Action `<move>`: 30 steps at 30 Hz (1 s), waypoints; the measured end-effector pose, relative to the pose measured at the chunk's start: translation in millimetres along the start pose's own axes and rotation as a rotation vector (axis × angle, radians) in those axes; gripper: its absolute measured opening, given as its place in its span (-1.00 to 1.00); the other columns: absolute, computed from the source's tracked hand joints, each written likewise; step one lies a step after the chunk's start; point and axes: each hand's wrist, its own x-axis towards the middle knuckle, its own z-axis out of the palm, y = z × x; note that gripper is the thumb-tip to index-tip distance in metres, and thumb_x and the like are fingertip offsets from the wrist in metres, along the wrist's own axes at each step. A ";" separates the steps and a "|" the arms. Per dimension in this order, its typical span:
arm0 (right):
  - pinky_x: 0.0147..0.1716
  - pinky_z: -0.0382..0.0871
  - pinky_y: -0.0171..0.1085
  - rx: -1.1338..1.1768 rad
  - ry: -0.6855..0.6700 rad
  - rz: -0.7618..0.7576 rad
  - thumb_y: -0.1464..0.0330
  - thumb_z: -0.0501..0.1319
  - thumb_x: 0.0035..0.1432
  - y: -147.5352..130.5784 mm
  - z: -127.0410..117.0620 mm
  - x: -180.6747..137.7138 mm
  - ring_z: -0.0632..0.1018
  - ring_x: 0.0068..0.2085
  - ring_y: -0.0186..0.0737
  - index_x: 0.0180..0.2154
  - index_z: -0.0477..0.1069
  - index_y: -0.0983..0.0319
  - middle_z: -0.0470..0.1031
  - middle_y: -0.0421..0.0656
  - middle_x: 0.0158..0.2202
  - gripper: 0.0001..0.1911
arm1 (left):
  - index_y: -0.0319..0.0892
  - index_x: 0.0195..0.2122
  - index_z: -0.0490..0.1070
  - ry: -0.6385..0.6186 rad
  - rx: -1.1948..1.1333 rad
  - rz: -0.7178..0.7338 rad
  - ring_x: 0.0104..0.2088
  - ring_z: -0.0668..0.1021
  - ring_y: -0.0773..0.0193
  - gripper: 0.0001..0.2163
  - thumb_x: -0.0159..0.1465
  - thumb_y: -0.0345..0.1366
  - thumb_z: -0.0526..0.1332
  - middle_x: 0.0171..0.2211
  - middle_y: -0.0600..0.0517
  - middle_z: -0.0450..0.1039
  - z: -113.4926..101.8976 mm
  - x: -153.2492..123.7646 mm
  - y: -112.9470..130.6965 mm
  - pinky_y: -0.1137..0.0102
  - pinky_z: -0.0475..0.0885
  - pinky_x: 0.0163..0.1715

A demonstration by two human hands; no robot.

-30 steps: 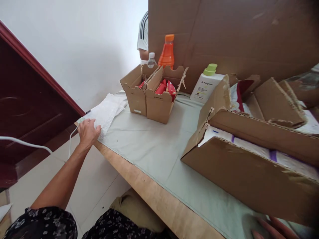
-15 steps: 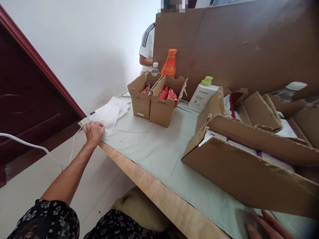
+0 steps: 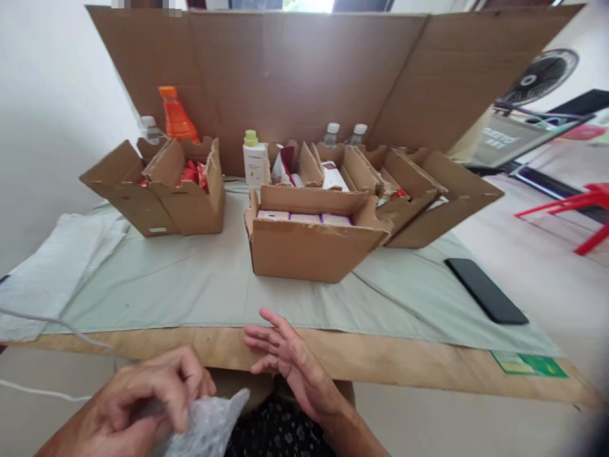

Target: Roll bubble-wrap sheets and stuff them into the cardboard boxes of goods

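My left hand (image 3: 157, 393) is closed on a piece of bubble wrap (image 3: 207, 425), low in front of the table edge; part of the wrap is out of the frame. To its right, my right hand (image 3: 290, 362) is raised with fingers spread, holding nothing, close to the table's front edge. More white bubble wrap sheets (image 3: 57, 260) lie on the left end of the table. Straight ahead of my hands stands an open cardboard box (image 3: 304, 254) with several white and purple packs (image 3: 304, 218) inside.
Two cardboard boxes (image 3: 195, 212) with red packets stand left. An orange bottle (image 3: 177, 120) and a white bottle (image 3: 255, 162) are behind. More boxes (image 3: 419, 222) stand right of centre. A black phone (image 3: 485, 292) lies at right. White cables (image 3: 61, 327) cross the left side.
My left hand has come from the bubble wrap pile at the table's left end to in front of me, with a piece of wrap. My right hand has risen. The view has turned right.
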 end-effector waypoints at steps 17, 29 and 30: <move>-0.21 0.51 -0.14 -1.140 0.479 -0.346 0.23 0.34 0.26 -100.3 -98.7 -17.9 0.60 -0.24 -0.12 0.02 0.56 0.16 0.62 -0.12 -0.25 -0.68 | -0.09 -0.11 0.56 -0.093 0.723 -0.021 -0.03 0.62 0.11 -0.78 0.34 -0.37 0.14 0.01 -0.09 0.54 10.0 137.2 -28.1 0.26 0.58 -0.11; -0.10 0.43 -0.04 -1.754 0.401 -0.542 0.42 0.18 0.43 -44.3 -102.9 -30.2 0.58 0.02 0.03 -0.02 0.51 0.22 0.60 -0.03 0.08 -0.83 | -0.17 0.22 0.44 -0.217 1.010 0.133 0.31 0.41 -0.17 -0.66 0.45 -0.27 0.20 0.29 -0.21 0.43 43.6 101.8 -67.8 -0.13 0.40 0.25; -0.11 0.41 -0.04 -1.778 0.394 -0.517 0.42 0.17 0.43 -42.8 -107.0 -34.3 0.58 0.03 0.03 -0.01 0.51 0.22 0.60 -0.04 0.08 -0.82 | -0.16 0.22 0.44 -0.241 0.981 0.122 0.32 0.40 -0.17 -0.66 0.45 -0.24 0.20 0.30 -0.20 0.42 40.1 101.4 -71.9 -0.13 0.39 0.27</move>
